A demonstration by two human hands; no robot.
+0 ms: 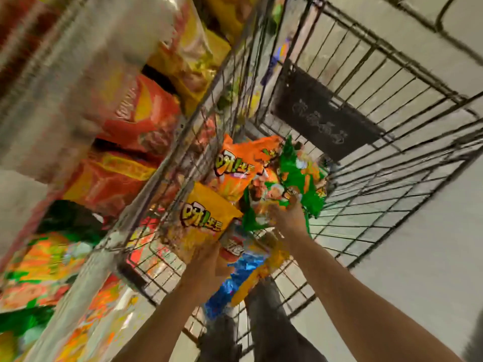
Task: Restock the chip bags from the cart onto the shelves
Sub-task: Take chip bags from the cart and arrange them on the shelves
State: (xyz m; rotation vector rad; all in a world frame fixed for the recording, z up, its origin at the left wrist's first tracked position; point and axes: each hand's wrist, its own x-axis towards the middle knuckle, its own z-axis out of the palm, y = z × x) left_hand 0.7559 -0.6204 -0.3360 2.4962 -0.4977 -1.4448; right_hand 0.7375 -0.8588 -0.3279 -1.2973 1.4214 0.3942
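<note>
Nearest: two bare forearms reaching down and forward into the wire cart [366, 142].

Left hand [206, 265]: gripping the lower edge of a yellow chip bag [206, 220], fingers curled round it, holding it upright just above the cart's near corner.

Right hand [287, 218]: reaching into the pile, fingertips pressing at a green chip bag [300, 178]; blurred, so impossible to tell whether closing on it or only touching.

Below and between the arms: lying in the cart, a blue bag [230, 286] and a second yellow-orange bag [264, 273], with a small red-and-white pack [232, 246] just beside the left hand.

Beyond the hands: an orange chip bag [240, 163] resting against the cart's side wire, touching the green one. A dark panel [321, 113] hanging on the cart's far wall.

Left of the cart: shelves [86, 278] carrying red bags [138, 113], yellow bags [193, 56] and orange-green packs, heavily blurred.

Progress, judging by the layout: shelves looking largely filled; several bags remaining in the cart; one lifted for shelving, a second possibly being gathered. Well along, not finished.
</note>
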